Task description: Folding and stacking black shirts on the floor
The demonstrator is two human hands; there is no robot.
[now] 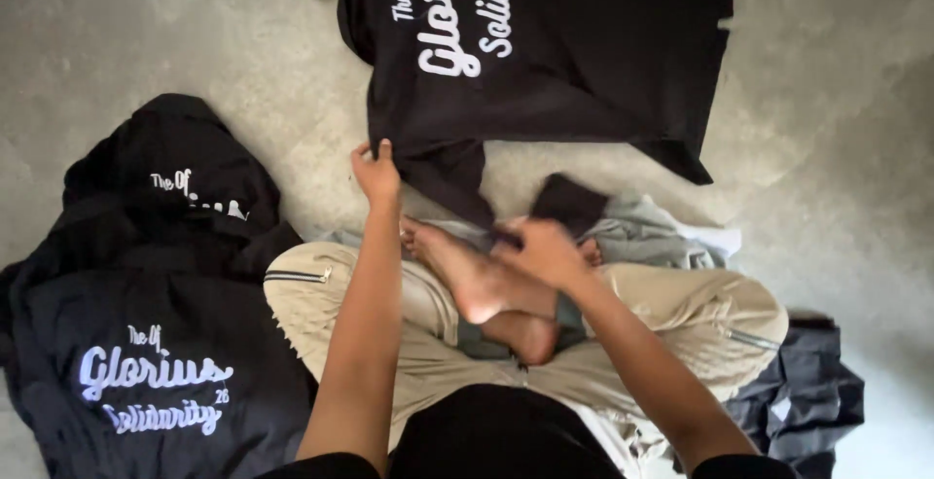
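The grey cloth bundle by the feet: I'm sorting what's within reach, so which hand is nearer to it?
Right. The right hand is just beside the grey cloth bundle, holding a small black fabric piece. The left hand is farther off, gripping the spread black printed T-shirt.

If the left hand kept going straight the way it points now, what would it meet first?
The left hand points up the picture and already pinches the lower edge of the spread black shirt. Going on, it would slide over that shirt first; bare concrete floor lies only beyond it.
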